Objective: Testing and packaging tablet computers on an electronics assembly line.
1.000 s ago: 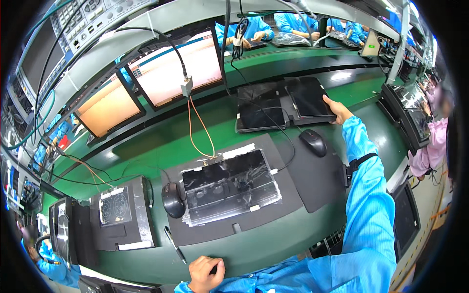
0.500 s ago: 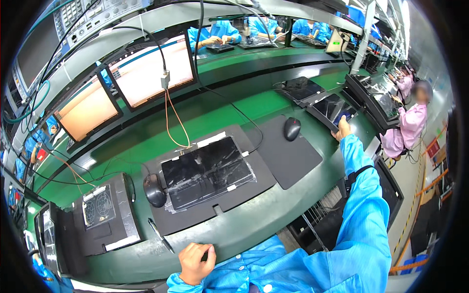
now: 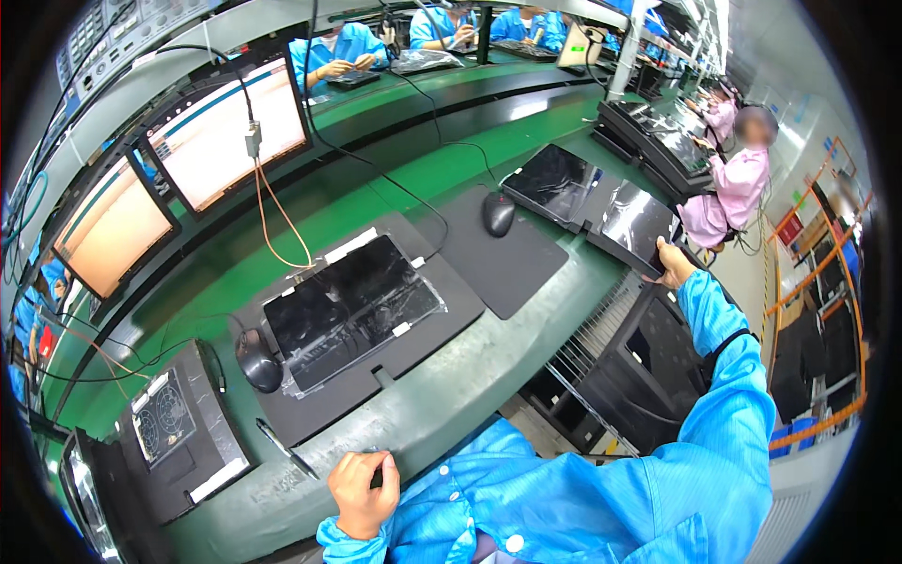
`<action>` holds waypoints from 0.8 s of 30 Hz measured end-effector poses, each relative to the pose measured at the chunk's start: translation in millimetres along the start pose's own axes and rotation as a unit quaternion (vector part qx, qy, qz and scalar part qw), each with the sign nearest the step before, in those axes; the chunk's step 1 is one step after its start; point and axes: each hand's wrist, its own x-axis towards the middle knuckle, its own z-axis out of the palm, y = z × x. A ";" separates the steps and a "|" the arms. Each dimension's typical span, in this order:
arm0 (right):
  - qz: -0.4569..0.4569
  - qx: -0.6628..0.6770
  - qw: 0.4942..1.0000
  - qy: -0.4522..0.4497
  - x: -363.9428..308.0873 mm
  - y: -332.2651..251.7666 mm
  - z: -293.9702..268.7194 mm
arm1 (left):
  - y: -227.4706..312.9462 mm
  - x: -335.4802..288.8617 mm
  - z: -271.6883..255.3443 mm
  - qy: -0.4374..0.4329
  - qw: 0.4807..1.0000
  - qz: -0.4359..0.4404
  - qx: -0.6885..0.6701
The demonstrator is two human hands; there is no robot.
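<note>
Head cam: our R hand (image 3: 673, 263) grips the tray (image 3: 590, 208), now by the front edge of the bench (image 3: 423, 395), apparently mid-move; L hand (image 3: 362, 493) curled closed.

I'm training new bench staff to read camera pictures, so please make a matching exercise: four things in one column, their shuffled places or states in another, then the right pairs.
Things
1. right hand
2. left hand
3. pen
4. middle tablet

Places or states
A. lying on the green bench
B. flat on a dark grey board
C. gripping a black tray at its corner
D. curled, near the bench's front edge

Pairs: 1-C, 2-D, 3-A, 4-B
</note>
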 end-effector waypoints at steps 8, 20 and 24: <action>-0.162 -0.319 0.898 0.255 23.6 -8.8 -22.7 | 2.7 -4.6 -2.5 0.003 1.000 0.012 -0.017; -0.267 -0.009 0.881 -0.391 -293.1 -70.0 140.2 | 32.9 -0.1 -17.8 -0.148 0.795 -0.222 -0.545; -0.241 -0.128 0.772 -0.575 -366.4 -25.5 262.8 | 28.6 -8.8 -35.2 -0.096 0.637 -0.192 -0.741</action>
